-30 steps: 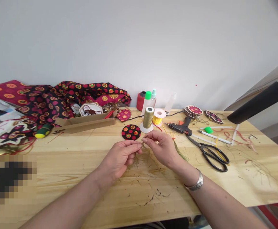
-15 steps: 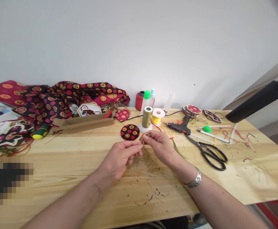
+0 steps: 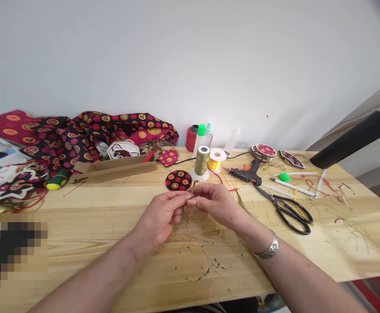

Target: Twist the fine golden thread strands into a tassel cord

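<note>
Between the fingertips of my left hand [image 3: 163, 215] is a short bundle of olive-gold thread [image 3: 193, 188], its upper end sticking up above the pinch. My right hand [image 3: 217, 203], a silver cuff on its wrist, is closed against the same bundle from the right, thumb and forefinger together. Loose strands hang below the fingers, partly hidden. Just behind the hands lies a round fabric-covered disc [image 3: 178, 180], black with red and orange flowers. A cone of olive-gold thread [image 3: 203, 163] stands beside it. To the right rests an olive tassel [image 3: 243, 204] with a red tie.
Black-handled scissors [image 3: 292, 213] and a black glue gun [image 3: 248, 173] lie right of my hands. Behind are a yellow cord spool [image 3: 217, 161] and a green-capped bottle [image 3: 200, 141]. A cardboard tray [image 3: 118, 170] and patterned fabric [image 3: 59, 139] occupy the left. Thread scraps litter the tabletop.
My right hand has come down and left, its fingertips now lower beside the left ones. The bundle's upper end now shows above the fingers. The view has shifted slightly.
</note>
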Demonstrator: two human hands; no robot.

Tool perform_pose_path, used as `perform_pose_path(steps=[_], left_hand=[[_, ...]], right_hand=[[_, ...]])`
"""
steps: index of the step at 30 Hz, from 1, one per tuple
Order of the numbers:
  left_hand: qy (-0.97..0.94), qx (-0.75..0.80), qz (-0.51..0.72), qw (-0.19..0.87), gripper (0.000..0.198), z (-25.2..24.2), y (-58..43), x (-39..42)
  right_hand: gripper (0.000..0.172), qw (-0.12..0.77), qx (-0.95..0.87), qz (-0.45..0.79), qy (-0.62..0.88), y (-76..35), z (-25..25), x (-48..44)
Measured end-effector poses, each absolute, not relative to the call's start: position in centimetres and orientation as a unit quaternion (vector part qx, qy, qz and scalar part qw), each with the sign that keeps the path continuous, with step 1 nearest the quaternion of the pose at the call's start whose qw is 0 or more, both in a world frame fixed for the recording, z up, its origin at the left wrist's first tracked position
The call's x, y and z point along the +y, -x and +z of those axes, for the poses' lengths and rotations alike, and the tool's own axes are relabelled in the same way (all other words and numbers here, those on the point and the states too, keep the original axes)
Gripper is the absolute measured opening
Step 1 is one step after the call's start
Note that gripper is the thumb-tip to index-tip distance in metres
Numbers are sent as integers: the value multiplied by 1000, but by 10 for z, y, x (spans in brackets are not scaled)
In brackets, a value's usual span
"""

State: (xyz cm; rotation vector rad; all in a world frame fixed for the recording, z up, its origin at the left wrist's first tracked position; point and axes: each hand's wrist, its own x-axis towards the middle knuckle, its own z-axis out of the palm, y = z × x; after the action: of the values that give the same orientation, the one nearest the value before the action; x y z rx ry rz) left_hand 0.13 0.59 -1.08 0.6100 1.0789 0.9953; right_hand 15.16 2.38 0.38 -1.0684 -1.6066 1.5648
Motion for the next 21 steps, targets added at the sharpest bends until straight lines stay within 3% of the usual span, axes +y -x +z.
perform_pose_path(steps=[6, 16, 21], left_hand=[[-290, 487, 440, 696, 17, -9, -1, 7], [-294, 489, 432, 698, 16, -11, 1, 7], [-289, 490, 430, 701, 16, -10, 0, 7]], right_hand=[[7, 324, -641, 570, 400, -154, 7, 27], [17, 329, -732, 406, 437, -159, 5, 27], [17, 320, -729, 420, 436, -158, 6, 25]])
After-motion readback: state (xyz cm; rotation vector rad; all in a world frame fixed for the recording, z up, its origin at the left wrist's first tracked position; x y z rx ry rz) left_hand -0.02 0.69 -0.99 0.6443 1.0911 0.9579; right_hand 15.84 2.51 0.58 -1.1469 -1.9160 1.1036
